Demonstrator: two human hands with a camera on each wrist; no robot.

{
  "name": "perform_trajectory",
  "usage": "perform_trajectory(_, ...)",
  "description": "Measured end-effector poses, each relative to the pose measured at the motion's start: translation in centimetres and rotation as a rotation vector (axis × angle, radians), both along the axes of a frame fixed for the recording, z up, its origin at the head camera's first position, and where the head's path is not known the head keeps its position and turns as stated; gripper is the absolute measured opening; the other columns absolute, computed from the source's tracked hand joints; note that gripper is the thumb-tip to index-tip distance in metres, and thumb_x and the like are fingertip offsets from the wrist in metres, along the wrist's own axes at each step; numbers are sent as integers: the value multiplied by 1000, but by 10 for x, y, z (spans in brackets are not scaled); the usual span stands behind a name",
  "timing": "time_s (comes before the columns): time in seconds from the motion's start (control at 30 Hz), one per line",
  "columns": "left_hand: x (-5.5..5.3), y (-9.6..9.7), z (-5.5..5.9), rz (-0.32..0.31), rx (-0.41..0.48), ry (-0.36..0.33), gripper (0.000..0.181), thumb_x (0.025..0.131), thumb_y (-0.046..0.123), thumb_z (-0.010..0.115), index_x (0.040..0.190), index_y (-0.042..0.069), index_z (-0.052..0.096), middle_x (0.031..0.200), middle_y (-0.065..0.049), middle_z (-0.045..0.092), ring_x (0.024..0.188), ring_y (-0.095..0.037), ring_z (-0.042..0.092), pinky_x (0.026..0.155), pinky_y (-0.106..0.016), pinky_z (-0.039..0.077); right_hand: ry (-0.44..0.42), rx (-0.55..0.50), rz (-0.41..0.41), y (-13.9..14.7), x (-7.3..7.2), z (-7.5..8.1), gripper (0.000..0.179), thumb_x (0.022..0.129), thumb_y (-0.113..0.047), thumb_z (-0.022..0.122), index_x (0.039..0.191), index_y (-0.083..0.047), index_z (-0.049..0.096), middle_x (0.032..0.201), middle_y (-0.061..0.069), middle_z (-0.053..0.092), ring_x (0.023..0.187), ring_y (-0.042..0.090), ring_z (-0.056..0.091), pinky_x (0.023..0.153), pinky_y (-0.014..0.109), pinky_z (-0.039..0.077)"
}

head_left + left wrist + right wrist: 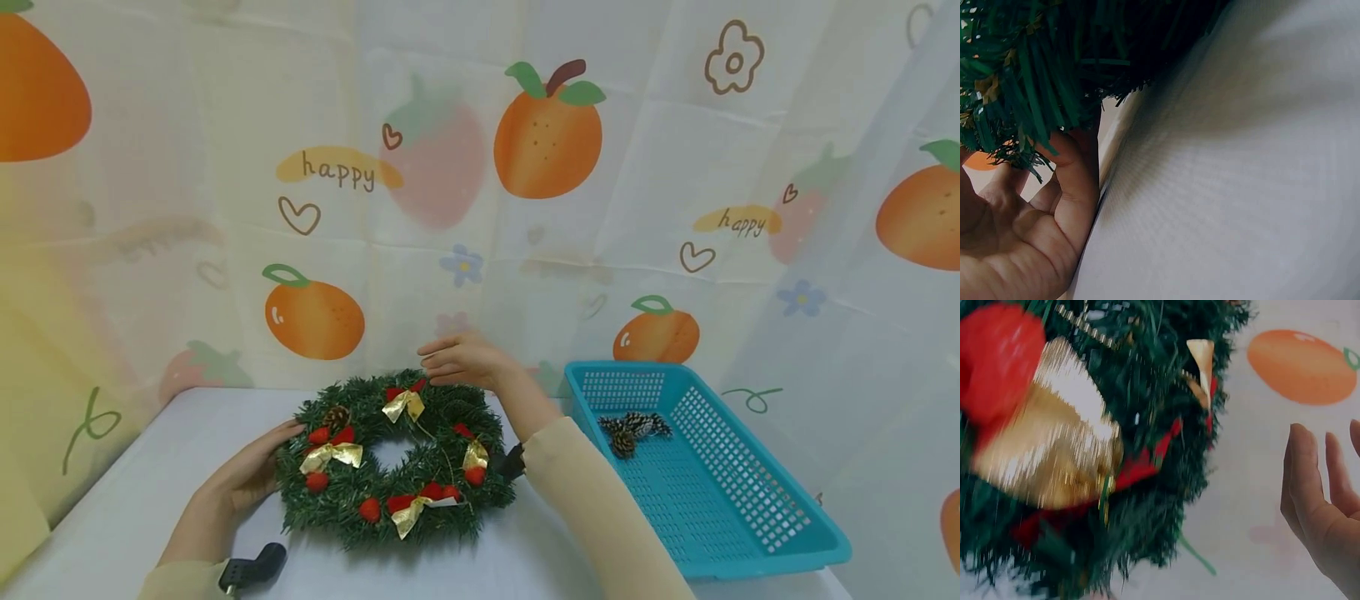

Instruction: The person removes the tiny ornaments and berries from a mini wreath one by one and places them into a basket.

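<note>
Printed cloth (pixel 450 275) forms the background, marked with oranges, strawberries, hearts and the word "happy"; before it stands a table with a white covering (pixel 187 446). On the covering, between the person's two forearms, lies a green wreath (pixel 427 463), ring-shaped, with the covering visible through its central opening.

Left hand (pixel 251 471): at the outer left edge of the wreath, in contact with it. Thumb and fingers curve in at the foliage and grip the rim; the fingertips are hidden among the green strands. The wrist view shows the palm low, close to the covering.

Right hand (pixel 465 362): raised near the far right edge of the wreath, fingers extended and close together, holding nothing. The right wrist view shows the hand apart from the foliage, with the cloth visible between them.

Fittings observed on the wreath: four bows in gold and red, one (pixel 405 404) at the far side, nearest the right hand; one (pixel 330 455) on the left, nearest the left hand; one (pixel 476 456) on the right; one (pixel 412 510) on the near side. Red ornaments (pixel 370 510) and a brown pine cone (pixel 337 417) sit among the strands.

To the right of the right forearm stands a blue perforated basket (pixel 675 512), with several pine cones (pixel 633 429) grouped toward its far left corner.
</note>
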State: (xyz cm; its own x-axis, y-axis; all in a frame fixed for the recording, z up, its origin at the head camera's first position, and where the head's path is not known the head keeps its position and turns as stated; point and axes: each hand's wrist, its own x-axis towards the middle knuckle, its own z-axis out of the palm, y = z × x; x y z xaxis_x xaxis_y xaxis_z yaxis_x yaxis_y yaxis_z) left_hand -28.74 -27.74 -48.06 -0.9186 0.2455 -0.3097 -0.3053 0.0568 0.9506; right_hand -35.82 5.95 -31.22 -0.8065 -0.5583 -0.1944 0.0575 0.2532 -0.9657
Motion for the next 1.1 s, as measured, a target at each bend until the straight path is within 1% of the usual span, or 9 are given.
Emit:
perform_trajectory(0.07,0,0,0,6,2,-2,87,103,52,38,156,16,-20,159,-18,-35,150,-52,-7,121,-62,16,-9,3,8,-7,3,1,45,99,-2,53,143,3,48,150,24,46,133,41,52,112,47,45)
perform_trajectory(0.2,-1,1,-1,21,2,-5,87,102,52,39,157,16,-19,159,-18,-36,149,-54,-12,119,-65,13,-31,8,21,-20,-2,-6,45,101,-4,51,146,1,45,151,24,45,137,43,48,113,48,44)
perform_trajectory(0.4,-2,1,-1,36,8,-8,88,102,53,41,157,17,-18,158,-16,-37,147,-55,-18,118,-67,10,-50,-3,10,-37,-9,-17,42,100,-4,53,142,0,51,148,23,49,135,43,50,111,47,46)
perform_trajectory(0.53,-1,1,0,36,10,-8,88,102,52,41,157,17,-17,158,-16,-37,146,-54,-21,118,-68,9,-73,-10,18,-48,-7,-21,42,99,-2,54,141,0,52,147,22,51,135,42,51,113,48,44)
perform_trajectory(0.63,0,1,1,34,8,-6,87,102,52,41,157,16,-17,158,-16,-37,145,-54,-23,118,-68,9,-80,-8,18,-57,-3,-21,41,98,-2,56,139,-2,55,146,22,53,134,41,52,111,48,46)
perform_trajectory(0.83,2,1,3,29,-5,-4,88,102,53,40,157,16,-18,158,-17,-38,146,-55,-21,118,-67,11,-77,1,46,-74,2,-23,41,96,-4,60,137,-4,58,143,21,55,131,40,55,108,46,49)
perform_trajectory(0.97,2,2,4,30,-5,-7,89,102,53,40,157,16,-19,158,-18,-37,146,-55,-19,118,-67,11,-75,2,33,-83,3,-30,42,95,-5,63,136,-3,59,139,21,59,128,40,58,107,46,49)
perform_trajectory(1.0,2,2,4,29,-6,-7,89,102,53,40,157,16,-19,158,-18,-36,147,-55,-16,119,-66,12,-76,2,29,-84,4,-31,42,94,-4,63,136,-3,59,138,21,60,127,39,58,107,46,50)
perform_trajectory(1.1,1,2,5,27,-13,-5,89,102,54,40,157,16,-19,159,-19,-35,147,-56,-16,118,-67,11,-84,2,22,-88,6,-35,40,94,-4,64,134,-3,60,137,19,61,127,39,59,106,46,50)
